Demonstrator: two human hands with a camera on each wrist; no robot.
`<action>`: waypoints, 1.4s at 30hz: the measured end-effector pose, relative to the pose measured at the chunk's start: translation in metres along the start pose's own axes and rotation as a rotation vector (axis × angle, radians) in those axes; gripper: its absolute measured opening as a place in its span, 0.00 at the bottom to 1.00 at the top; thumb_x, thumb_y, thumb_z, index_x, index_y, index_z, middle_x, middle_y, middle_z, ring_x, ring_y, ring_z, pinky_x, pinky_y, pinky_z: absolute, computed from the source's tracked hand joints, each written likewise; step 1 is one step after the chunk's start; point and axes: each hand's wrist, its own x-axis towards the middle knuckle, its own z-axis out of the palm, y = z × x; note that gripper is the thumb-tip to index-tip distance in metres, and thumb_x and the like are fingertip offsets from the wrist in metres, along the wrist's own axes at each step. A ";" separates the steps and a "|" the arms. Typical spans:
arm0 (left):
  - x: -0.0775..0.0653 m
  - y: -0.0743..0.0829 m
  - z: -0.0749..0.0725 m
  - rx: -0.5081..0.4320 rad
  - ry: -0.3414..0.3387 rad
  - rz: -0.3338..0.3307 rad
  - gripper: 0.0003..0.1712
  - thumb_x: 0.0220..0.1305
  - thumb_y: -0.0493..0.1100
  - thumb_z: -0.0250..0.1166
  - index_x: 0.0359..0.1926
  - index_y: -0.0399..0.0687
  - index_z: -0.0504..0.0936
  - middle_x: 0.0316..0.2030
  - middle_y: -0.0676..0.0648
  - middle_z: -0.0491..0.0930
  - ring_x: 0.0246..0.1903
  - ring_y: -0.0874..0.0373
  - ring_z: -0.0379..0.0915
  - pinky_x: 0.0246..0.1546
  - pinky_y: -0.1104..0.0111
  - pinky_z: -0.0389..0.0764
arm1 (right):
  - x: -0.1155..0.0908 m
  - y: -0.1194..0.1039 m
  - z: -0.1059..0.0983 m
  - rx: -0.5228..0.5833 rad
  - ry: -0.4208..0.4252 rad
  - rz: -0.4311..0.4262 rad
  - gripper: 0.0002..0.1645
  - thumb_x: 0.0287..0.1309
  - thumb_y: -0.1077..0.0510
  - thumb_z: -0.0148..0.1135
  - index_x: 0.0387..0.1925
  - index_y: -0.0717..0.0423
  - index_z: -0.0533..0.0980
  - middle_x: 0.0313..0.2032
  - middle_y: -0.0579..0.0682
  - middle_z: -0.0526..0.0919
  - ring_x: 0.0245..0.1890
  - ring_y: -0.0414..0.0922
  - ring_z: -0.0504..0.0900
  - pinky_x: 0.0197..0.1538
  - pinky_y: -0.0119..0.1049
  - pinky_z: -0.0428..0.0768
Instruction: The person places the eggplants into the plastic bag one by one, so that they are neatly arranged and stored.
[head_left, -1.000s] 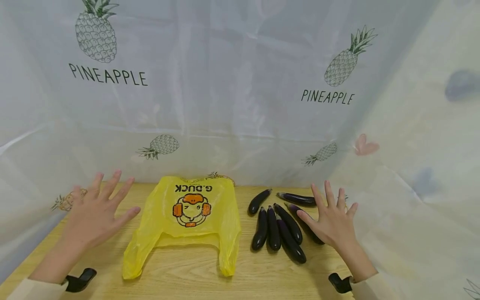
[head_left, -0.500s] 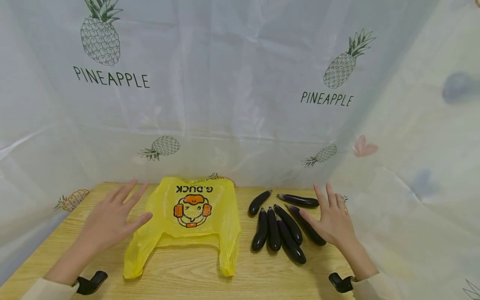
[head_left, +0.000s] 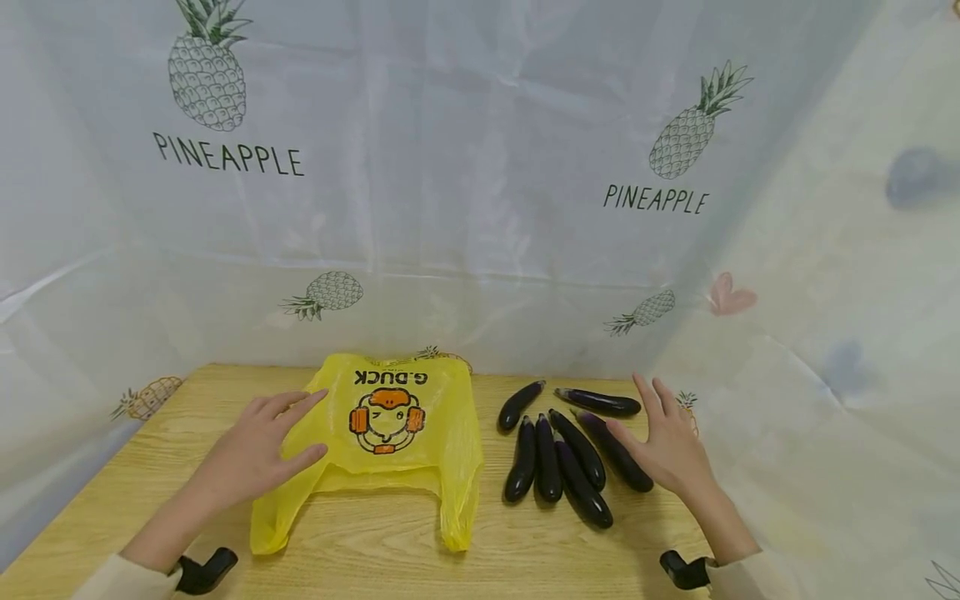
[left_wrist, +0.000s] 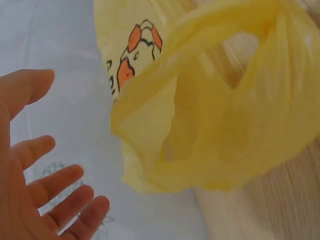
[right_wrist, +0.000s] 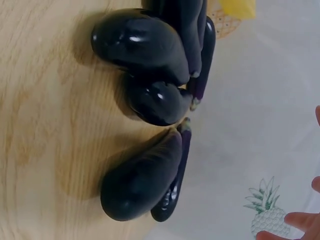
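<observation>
A yellow plastic bag (head_left: 390, 433) printed with a duck lies flat on the wooden table, its two handles toward the near edge. My left hand (head_left: 251, 454) hovers at the bag's left side, fingers spread and nothing in them; in the left wrist view the bag's handle (left_wrist: 290, 100) stands beside the fingers (left_wrist: 65, 185). Right of the bag lie several dark, glossy eggplants (head_left: 576, 483), most with their stems pointing away. Over the rightmost eggplant (head_left: 615, 450) my right hand (head_left: 667, 442) is held with fingers apart, holding nothing. Only its fingertips show in the right wrist view.
A pale sheet (head_left: 480, 208) printed with pineapples hangs behind the table and along both sides. The wooden tabletop (head_left: 375, 558) runs up to its foot. Each wrist carries a black strap mount, the left one (head_left: 206, 571) lying low near the front.
My left hand has moved right and down, from beside the bag to overlapping its left edge. My right hand has lowered slightly, its fingers drawing closer together. Bag and eggplants stay put.
</observation>
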 end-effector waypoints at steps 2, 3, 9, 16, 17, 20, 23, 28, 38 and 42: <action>0.001 0.003 0.004 -0.030 -0.013 0.006 0.45 0.66 0.60 0.74 0.79 0.56 0.70 0.66 0.39 0.77 0.62 0.34 0.69 0.50 0.36 0.80 | 0.000 0.001 0.002 0.009 -0.005 0.003 0.57 0.71 0.30 0.60 0.87 0.44 0.46 0.81 0.71 0.50 0.74 0.82 0.53 0.62 0.85 0.59; 0.001 0.004 0.006 -0.043 -0.019 0.012 0.44 0.65 0.59 0.75 0.78 0.56 0.71 0.64 0.40 0.78 0.62 0.35 0.70 0.50 0.37 0.81 | -0.001 0.001 0.003 0.012 -0.004 0.003 0.57 0.71 0.30 0.60 0.87 0.45 0.46 0.80 0.72 0.51 0.74 0.81 0.53 0.62 0.85 0.59; 0.001 0.009 0.016 -0.091 -0.044 0.041 0.42 0.63 0.54 0.78 0.75 0.52 0.76 0.58 0.43 0.82 0.58 0.38 0.74 0.53 0.38 0.80 | -0.004 0.005 0.012 0.034 -0.012 -0.001 0.56 0.71 0.31 0.60 0.87 0.48 0.48 0.80 0.74 0.51 0.75 0.79 0.54 0.62 0.84 0.61; 0.002 0.010 0.026 -0.130 -0.091 0.002 0.40 0.62 0.52 0.79 0.73 0.48 0.78 0.53 0.43 0.82 0.50 0.42 0.79 0.48 0.43 0.82 | -0.006 0.006 0.019 0.060 -0.010 -0.012 0.55 0.72 0.33 0.60 0.86 0.51 0.50 0.79 0.75 0.52 0.74 0.79 0.55 0.65 0.83 0.57; 0.002 0.010 0.027 -0.134 -0.100 -0.007 0.40 0.62 0.52 0.79 0.72 0.48 0.78 0.52 0.43 0.82 0.48 0.44 0.79 0.46 0.45 0.83 | -0.006 0.007 0.020 0.062 -0.010 -0.013 0.55 0.72 0.33 0.60 0.86 0.51 0.50 0.79 0.75 0.52 0.74 0.79 0.55 0.65 0.83 0.57; 0.002 0.009 0.029 -0.142 -0.135 -0.024 0.39 0.61 0.52 0.79 0.71 0.48 0.79 0.48 0.46 0.82 0.43 0.51 0.78 0.43 0.51 0.83 | -0.007 0.008 0.022 0.069 -0.009 -0.014 0.54 0.72 0.33 0.61 0.86 0.52 0.51 0.79 0.75 0.52 0.74 0.80 0.55 0.66 0.83 0.55; 0.001 0.009 0.029 -0.156 -0.172 -0.036 0.38 0.60 0.51 0.80 0.70 0.48 0.80 0.46 0.49 0.82 0.41 0.54 0.77 0.40 0.55 0.82 | -0.008 0.010 0.025 0.069 -0.012 -0.011 0.54 0.72 0.33 0.61 0.86 0.51 0.51 0.79 0.75 0.52 0.74 0.79 0.54 0.66 0.83 0.54; 0.001 0.008 0.029 -0.182 -0.216 -0.056 0.38 0.61 0.49 0.79 0.71 0.48 0.79 0.47 0.48 0.83 0.39 0.56 0.78 0.37 0.59 0.81 | -0.010 0.012 0.026 0.079 -0.018 -0.004 0.54 0.72 0.34 0.61 0.86 0.49 0.50 0.80 0.74 0.51 0.75 0.79 0.54 0.64 0.84 0.57; -0.003 0.006 0.027 -0.202 -0.266 -0.039 0.29 0.59 0.40 0.79 0.61 0.51 0.83 0.43 0.52 0.82 0.35 0.61 0.74 0.34 0.64 0.78 | -0.012 0.013 0.030 0.078 -0.017 -0.006 0.53 0.73 0.35 0.61 0.86 0.52 0.51 0.79 0.75 0.51 0.75 0.79 0.54 0.64 0.84 0.57; -0.003 0.005 0.027 -0.226 -0.286 0.000 0.23 0.59 0.34 0.77 0.54 0.54 0.83 0.41 0.54 0.82 0.37 0.59 0.75 0.34 0.64 0.78 | -0.012 0.013 0.030 0.081 -0.015 -0.005 0.53 0.73 0.35 0.61 0.86 0.51 0.51 0.79 0.75 0.52 0.75 0.79 0.54 0.64 0.84 0.57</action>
